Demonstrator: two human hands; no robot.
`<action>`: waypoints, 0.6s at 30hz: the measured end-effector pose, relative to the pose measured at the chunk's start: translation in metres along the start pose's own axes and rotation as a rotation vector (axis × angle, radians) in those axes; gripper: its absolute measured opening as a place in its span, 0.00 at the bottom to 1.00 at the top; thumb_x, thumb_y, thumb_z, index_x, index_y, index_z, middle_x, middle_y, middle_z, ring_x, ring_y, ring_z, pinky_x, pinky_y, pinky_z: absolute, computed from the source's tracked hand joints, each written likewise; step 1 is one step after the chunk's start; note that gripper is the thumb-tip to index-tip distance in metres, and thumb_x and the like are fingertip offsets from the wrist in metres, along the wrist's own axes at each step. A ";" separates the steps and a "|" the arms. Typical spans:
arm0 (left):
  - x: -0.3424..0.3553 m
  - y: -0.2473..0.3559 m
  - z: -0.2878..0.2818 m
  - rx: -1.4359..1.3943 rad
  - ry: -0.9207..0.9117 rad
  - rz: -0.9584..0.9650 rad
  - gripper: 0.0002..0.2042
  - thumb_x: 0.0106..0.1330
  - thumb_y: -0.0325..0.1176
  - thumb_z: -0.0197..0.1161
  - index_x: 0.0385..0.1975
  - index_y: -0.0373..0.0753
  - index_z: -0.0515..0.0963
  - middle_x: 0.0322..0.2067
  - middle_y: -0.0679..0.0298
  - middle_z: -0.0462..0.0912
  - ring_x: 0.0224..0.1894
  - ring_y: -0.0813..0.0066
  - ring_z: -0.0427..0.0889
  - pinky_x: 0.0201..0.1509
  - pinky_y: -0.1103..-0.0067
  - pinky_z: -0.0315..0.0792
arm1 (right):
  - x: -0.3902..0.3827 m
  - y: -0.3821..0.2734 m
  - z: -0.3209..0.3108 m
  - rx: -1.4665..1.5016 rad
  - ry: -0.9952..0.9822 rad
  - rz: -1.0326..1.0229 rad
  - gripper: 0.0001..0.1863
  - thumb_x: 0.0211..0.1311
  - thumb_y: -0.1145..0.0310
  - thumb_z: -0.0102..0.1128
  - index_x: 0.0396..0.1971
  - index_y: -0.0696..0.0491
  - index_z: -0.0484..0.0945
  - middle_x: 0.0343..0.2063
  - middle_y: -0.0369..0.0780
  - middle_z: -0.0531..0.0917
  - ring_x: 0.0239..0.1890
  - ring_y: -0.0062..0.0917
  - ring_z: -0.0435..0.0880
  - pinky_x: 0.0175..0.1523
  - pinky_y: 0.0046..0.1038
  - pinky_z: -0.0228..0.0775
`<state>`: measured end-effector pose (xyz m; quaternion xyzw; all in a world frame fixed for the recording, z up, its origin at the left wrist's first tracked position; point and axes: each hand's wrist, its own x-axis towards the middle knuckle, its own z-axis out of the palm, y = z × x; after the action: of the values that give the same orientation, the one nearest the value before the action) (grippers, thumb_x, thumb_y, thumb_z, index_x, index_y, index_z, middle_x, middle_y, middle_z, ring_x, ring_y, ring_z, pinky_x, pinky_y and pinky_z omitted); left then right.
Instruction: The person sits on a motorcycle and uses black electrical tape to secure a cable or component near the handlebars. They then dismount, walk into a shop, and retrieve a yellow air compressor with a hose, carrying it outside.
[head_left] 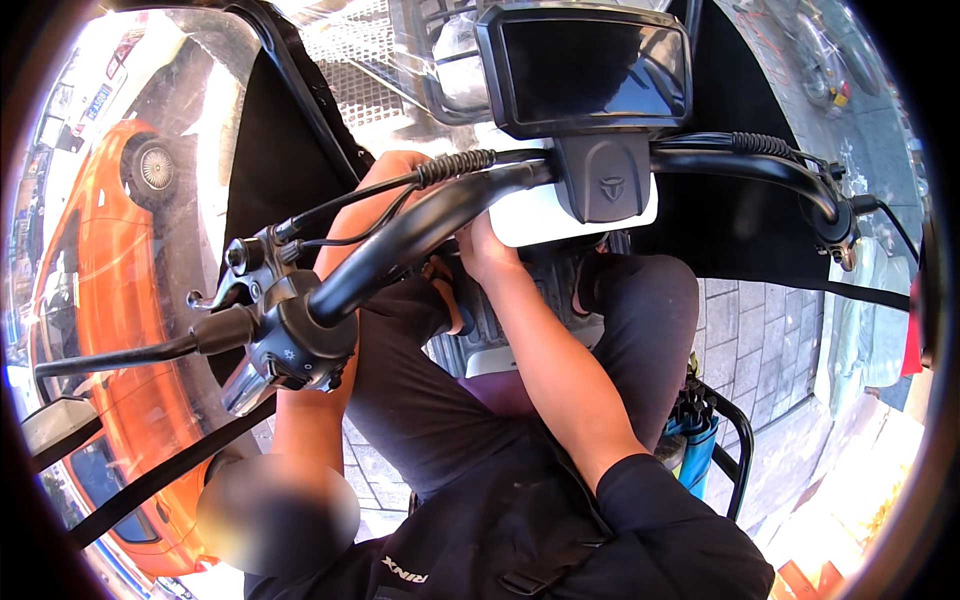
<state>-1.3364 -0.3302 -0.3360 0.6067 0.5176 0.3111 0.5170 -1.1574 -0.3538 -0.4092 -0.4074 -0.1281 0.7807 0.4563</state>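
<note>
My left arm reaches up under the black handlebar (430, 225). The visible wrist end of my left hand (400, 165) is beyond the bar, near the front of the vehicle, and its fingers are hidden. My right hand (485, 248) is at the lower left edge of the white panel (520, 222) below the steering column. Its fingers go out of sight behind that panel, so whether they grip anything does not show. Above sits a dark display screen (590, 75) in a black frame, joined to a black column cover (605, 180).
At the left, the handlebar carries a control pod (295, 335) and a brake lever (205, 300). Black cloth panels (285, 140) flank the front. An orange car (130, 270) stands to the left. A blue folded umbrella (698, 455) is beside my right leg, above grey paving (745, 335).
</note>
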 end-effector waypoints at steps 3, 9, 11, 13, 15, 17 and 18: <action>0.004 0.023 0.007 -0.030 -0.041 -0.182 0.15 0.73 0.42 0.63 0.51 0.42 0.84 0.45 0.58 0.87 0.44 0.62 0.84 0.50 0.69 0.77 | 0.025 -0.003 -0.005 0.178 -0.182 0.044 0.17 0.78 0.51 0.52 0.56 0.45 0.77 0.49 0.34 0.83 0.47 0.25 0.80 0.54 0.37 0.73; 0.018 0.025 0.001 -0.041 -0.049 -0.364 0.14 0.72 0.40 0.64 0.51 0.41 0.83 0.44 0.59 0.86 0.44 0.64 0.83 0.51 0.70 0.76 | 0.037 -0.007 -0.009 0.342 -0.386 0.090 0.18 0.74 0.51 0.58 0.55 0.46 0.78 0.49 0.35 0.84 0.49 0.26 0.81 0.56 0.35 0.73; 0.014 0.024 0.002 -0.076 -0.054 -0.354 0.14 0.72 0.40 0.64 0.51 0.40 0.83 0.44 0.59 0.86 0.44 0.65 0.83 0.51 0.70 0.76 | 0.039 -0.006 -0.013 0.337 -0.391 0.095 0.17 0.74 0.53 0.59 0.53 0.47 0.78 0.47 0.36 0.84 0.46 0.26 0.81 0.54 0.34 0.74; 0.007 0.023 0.004 -0.139 -0.066 -0.298 0.14 0.72 0.40 0.64 0.51 0.40 0.83 0.44 0.59 0.86 0.45 0.65 0.83 0.51 0.71 0.76 | 0.041 -0.004 -0.017 0.305 -0.312 0.124 0.15 0.73 0.55 0.60 0.50 0.47 0.79 0.43 0.36 0.84 0.41 0.25 0.81 0.50 0.33 0.74; -0.003 0.018 0.003 -0.199 -0.085 -0.224 0.14 0.72 0.39 0.64 0.51 0.39 0.83 0.43 0.59 0.85 0.45 0.66 0.82 0.51 0.71 0.75 | 0.039 -0.002 -0.027 0.240 -0.284 0.142 0.12 0.73 0.56 0.61 0.46 0.47 0.78 0.40 0.36 0.82 0.36 0.23 0.78 0.46 0.32 0.72; -0.014 0.013 0.004 -0.234 -0.089 -0.163 0.14 0.72 0.39 0.64 0.51 0.39 0.82 0.43 0.59 0.85 0.45 0.67 0.82 0.51 0.71 0.75 | 0.031 -0.005 -0.040 0.191 -0.283 0.149 0.11 0.73 0.56 0.61 0.43 0.48 0.77 0.36 0.36 0.80 0.32 0.22 0.75 0.42 0.31 0.71; -0.019 0.012 0.005 -0.245 -0.085 -0.146 0.14 0.72 0.38 0.65 0.51 0.39 0.82 0.43 0.59 0.85 0.45 0.67 0.82 0.51 0.71 0.75 | 0.021 -0.011 -0.043 0.176 -0.296 0.150 0.11 0.73 0.56 0.61 0.41 0.48 0.77 0.34 0.35 0.78 0.30 0.22 0.74 0.40 0.31 0.70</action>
<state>-1.3330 -0.3488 -0.3231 0.5124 0.4961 0.3077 0.6299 -1.1236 -0.3381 -0.4408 -0.2550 -0.0944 0.8721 0.4069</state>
